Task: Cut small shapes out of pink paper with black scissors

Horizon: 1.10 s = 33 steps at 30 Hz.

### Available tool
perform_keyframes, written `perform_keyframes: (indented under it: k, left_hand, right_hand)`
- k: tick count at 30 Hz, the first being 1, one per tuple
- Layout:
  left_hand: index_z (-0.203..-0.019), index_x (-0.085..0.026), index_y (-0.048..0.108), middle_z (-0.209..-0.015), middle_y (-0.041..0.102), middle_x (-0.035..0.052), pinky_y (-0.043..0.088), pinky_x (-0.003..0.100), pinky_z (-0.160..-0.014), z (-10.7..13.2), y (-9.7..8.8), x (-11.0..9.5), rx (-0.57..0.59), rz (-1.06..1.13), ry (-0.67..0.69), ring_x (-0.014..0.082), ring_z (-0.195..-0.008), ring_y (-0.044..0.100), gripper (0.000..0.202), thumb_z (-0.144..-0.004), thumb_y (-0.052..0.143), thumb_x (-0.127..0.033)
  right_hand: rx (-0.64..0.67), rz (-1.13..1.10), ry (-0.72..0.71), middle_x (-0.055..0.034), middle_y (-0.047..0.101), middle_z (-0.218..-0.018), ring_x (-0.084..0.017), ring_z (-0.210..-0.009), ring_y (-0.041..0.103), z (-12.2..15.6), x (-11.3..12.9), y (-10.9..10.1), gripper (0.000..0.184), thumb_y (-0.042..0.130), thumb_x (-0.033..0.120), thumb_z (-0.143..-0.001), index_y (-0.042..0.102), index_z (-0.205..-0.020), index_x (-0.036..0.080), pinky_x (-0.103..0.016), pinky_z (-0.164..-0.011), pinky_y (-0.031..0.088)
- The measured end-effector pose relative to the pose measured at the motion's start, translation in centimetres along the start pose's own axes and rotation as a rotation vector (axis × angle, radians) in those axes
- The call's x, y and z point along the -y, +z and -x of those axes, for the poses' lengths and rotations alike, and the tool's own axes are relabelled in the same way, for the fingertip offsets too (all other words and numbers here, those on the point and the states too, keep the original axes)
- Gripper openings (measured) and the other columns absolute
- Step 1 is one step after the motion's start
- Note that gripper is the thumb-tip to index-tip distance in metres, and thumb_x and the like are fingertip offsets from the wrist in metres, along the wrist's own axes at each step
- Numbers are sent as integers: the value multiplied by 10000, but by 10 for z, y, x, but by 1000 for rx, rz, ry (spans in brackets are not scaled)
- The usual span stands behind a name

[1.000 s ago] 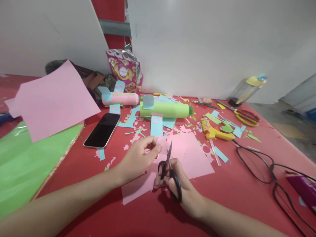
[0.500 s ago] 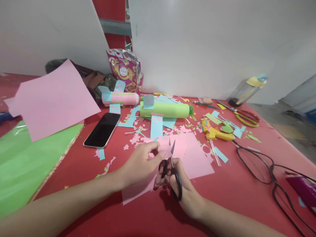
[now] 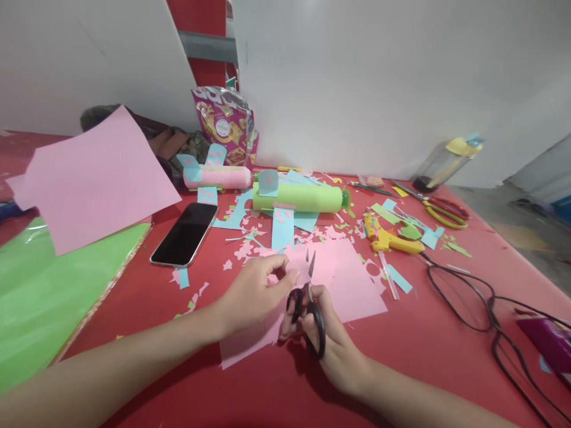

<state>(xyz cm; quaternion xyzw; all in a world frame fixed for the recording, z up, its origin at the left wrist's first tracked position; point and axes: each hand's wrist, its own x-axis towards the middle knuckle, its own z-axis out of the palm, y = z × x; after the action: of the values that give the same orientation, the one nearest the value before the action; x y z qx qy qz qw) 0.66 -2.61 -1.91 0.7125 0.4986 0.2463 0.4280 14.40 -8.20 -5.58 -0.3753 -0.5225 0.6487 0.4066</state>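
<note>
My right hand (image 3: 332, 342) grips a pair of black-handled scissors (image 3: 318, 333), its blades a little apart and pointing away from me. Between thumb and fingers, my left hand (image 3: 259, 288) pinches a small piece of pink paper (image 3: 298, 261) that reaches the blades. Below both hands lies a larger pink sheet (image 3: 357, 285) on the red table. Just beyond it is a green paper-covered tube (image 3: 312, 198) with light-blue paper fins. A smaller pink tube (image 3: 225, 177) with similar fins lies behind it to the left.
A phone (image 3: 185, 233) lies left of my hands, near a large pink sheet (image 3: 98, 178) and a green sheet (image 3: 66, 297). On the right are a yellow glue gun (image 3: 392, 241) with a black cord (image 3: 491, 303), pliers (image 3: 446, 211) and a clear bottle (image 3: 441, 166). Paper scraps litter the middle.
The scissors' handles have drawn slightly closer and the blades have narrowed a little. My left hand stays nearly still with the pink paper.
</note>
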Motion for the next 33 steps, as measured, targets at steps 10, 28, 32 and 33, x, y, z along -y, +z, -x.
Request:
perform_keyframes:
  k: [10, 28, 32, 33]
  left_hand:
    - [-576, -173, 383, -570, 415, -42, 344, 225, -556, -4, -5, 3, -32, 26, 46, 99, -560, 412, 243, -796, 390, -276]
    - [-616, -166, 432, -606, 460, -38, 384, 213, -506, -5, -10, 3, -29, 43, -3, 88, -534, 458, 254, -787, 429, -353]
    - [-646, -168, 422, -615, 427, -52, 356, 192, -377, -4, -9, 4, 98, 141, -87, 50, -396, 400, 258, -790, 410, -382]
    - [-646, -167, 421, -612, 423, -52, 352, 189, -368, -4, -8, 5, 100, 150, -97, 48, -391, 392, 261, -796, 397, -380]
  right_hand:
    - [-6, -14, 22, 41, 480, -635, -115, -554, 485, -1, -3, 0, 349, 389, 560, -778, 277, -803, 230, -284, -600, 383]
    - [-16, -135, 54, 73, 450, -590, -106, -518, 512, -1, -10, 2, 357, 442, 533, -771, 244, -787, 237, -228, -466, 388]
    - [-8, -120, 40, 74, 440, -566, -115, -513, 497, -1, -10, 2, 352, 439, 532, -773, 243, -784, 241, -225, -453, 368]
    - [0, -115, 41, 73, 440, -565, -117, -518, 491, -1, -9, 1, 352, 438, 535, -773, 244, -784, 241, -232, -465, 369]
